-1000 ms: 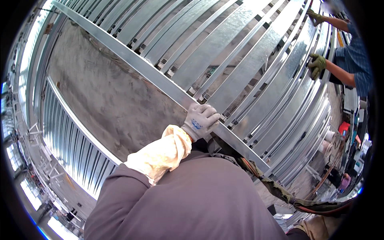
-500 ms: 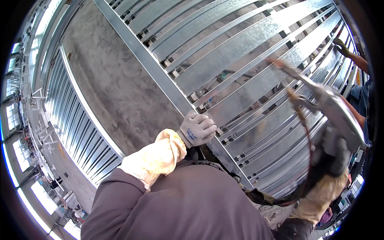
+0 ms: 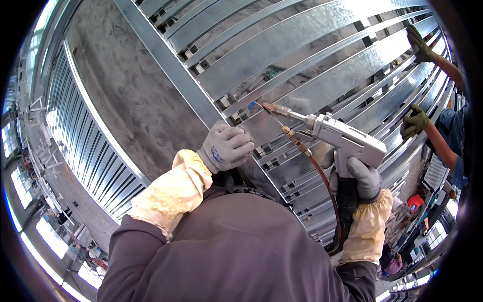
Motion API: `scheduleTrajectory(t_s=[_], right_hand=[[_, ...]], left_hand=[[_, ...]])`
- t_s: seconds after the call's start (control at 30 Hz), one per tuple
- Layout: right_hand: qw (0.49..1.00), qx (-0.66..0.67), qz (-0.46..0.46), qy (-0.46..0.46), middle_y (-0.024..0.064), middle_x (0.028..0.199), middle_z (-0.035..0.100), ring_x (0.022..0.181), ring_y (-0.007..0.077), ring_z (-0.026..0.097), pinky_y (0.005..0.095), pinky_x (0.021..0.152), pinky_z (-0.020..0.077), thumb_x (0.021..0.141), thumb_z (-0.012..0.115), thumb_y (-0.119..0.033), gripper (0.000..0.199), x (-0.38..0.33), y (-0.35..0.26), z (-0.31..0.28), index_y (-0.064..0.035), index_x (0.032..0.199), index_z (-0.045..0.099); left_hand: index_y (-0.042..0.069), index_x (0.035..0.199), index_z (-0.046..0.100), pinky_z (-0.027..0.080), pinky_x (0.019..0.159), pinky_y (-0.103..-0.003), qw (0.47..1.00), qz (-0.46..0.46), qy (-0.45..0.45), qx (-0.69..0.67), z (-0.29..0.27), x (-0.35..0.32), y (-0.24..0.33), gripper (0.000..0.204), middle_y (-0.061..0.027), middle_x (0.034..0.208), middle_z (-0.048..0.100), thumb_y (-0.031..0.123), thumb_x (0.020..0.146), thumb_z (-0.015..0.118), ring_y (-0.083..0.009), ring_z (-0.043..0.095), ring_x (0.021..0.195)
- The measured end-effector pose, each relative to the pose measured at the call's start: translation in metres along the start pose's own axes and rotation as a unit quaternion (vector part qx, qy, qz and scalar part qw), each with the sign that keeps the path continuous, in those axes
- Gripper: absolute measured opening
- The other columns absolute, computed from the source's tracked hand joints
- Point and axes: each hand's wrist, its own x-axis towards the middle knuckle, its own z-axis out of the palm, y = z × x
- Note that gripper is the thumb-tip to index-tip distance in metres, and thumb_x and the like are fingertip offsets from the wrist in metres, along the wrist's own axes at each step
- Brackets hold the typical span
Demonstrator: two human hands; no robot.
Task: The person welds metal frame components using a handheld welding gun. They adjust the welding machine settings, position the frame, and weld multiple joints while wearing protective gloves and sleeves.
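One grey-gloved left hand (image 3: pixel 229 147) is just left of centre in the head view, its fingers curled in at the edge rail (image 3: pixel 171 70) of a slatted metal frame; whether it grips the rail cannot be told. Right of centre, the grey-gloved right hand (image 3: pixel 366 178) is wrapped around the handle of a silver gun-shaped tool (image 3: pixel 359 143), whose copper nozzle (image 3: pixel 274 109) points toward the upper left, over the shiny slats (image 3: pixel 282 50); whether its tip touches the metal is unclear. Under the nozzle runs a brass fitting (image 3: pixel 297 141), joined to a reddish-brown hose (image 3: pixel 329 186) that leads down past the handle. Pale protective sleeves (image 3: pixel 173 189) cover both forearms. Near the right edge of the frame, a co-worker's two green gloves (image 3: pixel 416 122) are at the far slats, one above the other. Bare grey floor (image 3: pixel 131 100) fills the upper left, and another slatted panel (image 3: pixel 95 146) lies at the left.
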Motion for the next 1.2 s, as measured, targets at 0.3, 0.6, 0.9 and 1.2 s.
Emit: scheduleTrajectory(t_s=[0.3, 0.6, 0.9, 1.2], right_hand=[[0.998, 0.053, -0.002, -0.028, 0.0155, 0.102, 0.067, 0.069, 0.0209, 0.066, 0.0334, 0.059, 0.0538, 0.090, 0.069, -0.027, 0.060, 0.006, 0.025, -0.005, 0.0009, 0.140, 0.049], [0.999, 0.039, 0.002, 0.019, 0.0159, 0.096, 0.068, 0.066, 0.0227, 0.068, 0.0321, 0.052, 0.0541, 0.087, 0.074, -0.033, 0.063, -0.030, 0.071, -0.023, 0.0032, 0.134, 0.053], [0.996, 0.080, 0.009, 0.049, 0.0159, 0.096, 0.069, 0.065, 0.0201, 0.067, 0.0303, 0.055, 0.0552, 0.089, 0.072, -0.025, 0.061, -0.103, 0.119, -0.051, 0.0019, 0.139, 0.050], [0.998, 0.047, 0.003, -0.041, 0.0141, 0.104, 0.067, 0.070, 0.0157, 0.066, 0.0277, 0.061, 0.0555, 0.094, 0.069, -0.024, 0.057, -0.082, 0.149, -0.043, -0.0001, 0.142, 0.047]], left_hand=[[0.008, 0.115, 0.069, 0.049, 0.097, -0.041, 0.986, -0.132, 0.030, 0.094, -0.062, 0.089, -0.078, 0.032, -0.0119, 0.116, 0.069, 0.022, 0.086, 0.070, -0.0308, 0.065, 0.108], [0.012, 0.116, 0.070, 0.047, 0.098, -0.044, 0.987, -0.058, -0.125, 0.078, -0.028, 0.119, -0.041, 0.037, -0.0080, 0.118, 0.068, 0.030, 0.084, 0.072, -0.0304, 0.063, 0.112], [0.011, 0.118, 0.069, 0.046, 0.102, -0.045, 0.979, -0.105, -0.173, 0.013, -0.014, 0.094, -0.003, 0.041, -0.0094, 0.124, 0.066, 0.030, 0.082, 0.072, -0.0308, 0.060, 0.119], [0.020, 0.155, 0.035, 0.020, 0.118, -0.053, 0.929, -0.046, -0.288, 0.227, 0.071, 0.133, 0.048, 0.099, -0.0154, 0.161, 0.027, 0.060, 0.075, 0.076, -0.0360, 0.022, 0.150]])
